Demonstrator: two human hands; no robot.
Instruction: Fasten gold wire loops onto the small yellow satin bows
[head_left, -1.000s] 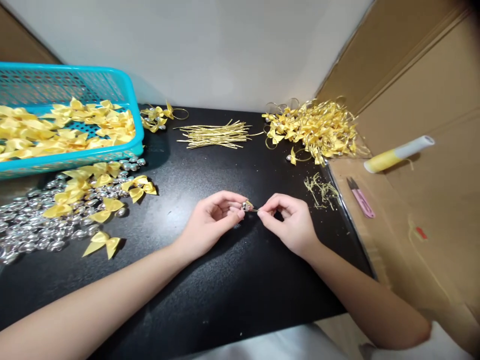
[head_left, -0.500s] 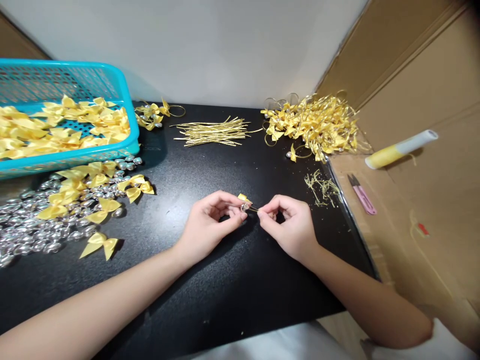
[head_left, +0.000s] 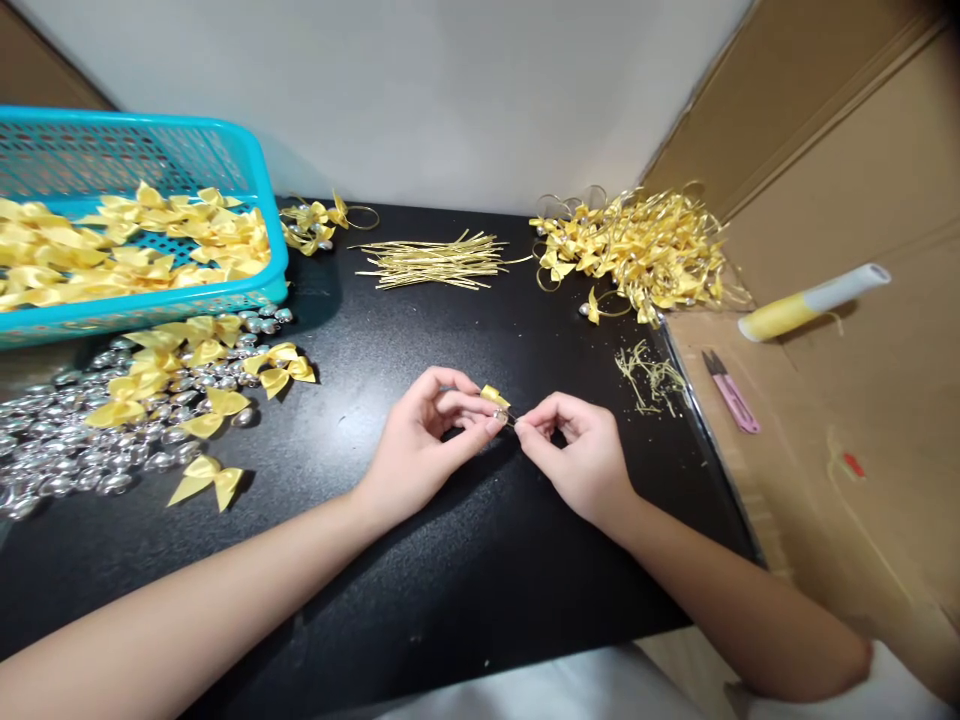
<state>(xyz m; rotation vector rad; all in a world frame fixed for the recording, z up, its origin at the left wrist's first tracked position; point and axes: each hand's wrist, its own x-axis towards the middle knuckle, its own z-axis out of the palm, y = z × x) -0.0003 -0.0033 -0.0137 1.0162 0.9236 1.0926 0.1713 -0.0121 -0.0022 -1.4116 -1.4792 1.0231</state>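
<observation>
My left hand [head_left: 439, 430] pinches a small silver bell-like bead [head_left: 499, 414] between thumb and fingers. A yellow satin bow [head_left: 493, 396] shows just above its fingertips, partly hidden by them. My right hand [head_left: 574, 440] is closed in a pinch on a thin gold wire [head_left: 512, 419] that runs across the small gap from the bead. Both hands are held over the middle of the black table [head_left: 450, 610]. How the wire passes through the bead is too small to make out.
A turquoise basket [head_left: 274, 240] of yellow bows stands left, with silver beads [head_left: 82, 435] and loose bows in front. Behind my hands lie gold wire strips [head_left: 439, 262]. Finished-looking bow loops [head_left: 637, 250], wire scraps [head_left: 649, 378], pink snips [head_left: 731, 392] and a yellow-white tube [head_left: 814, 302] are right.
The left index finger has lifted a little, and more of the yellow bow shows above the fingertips. Both hands keep their pinches. The whole view has shifted slightly.
</observation>
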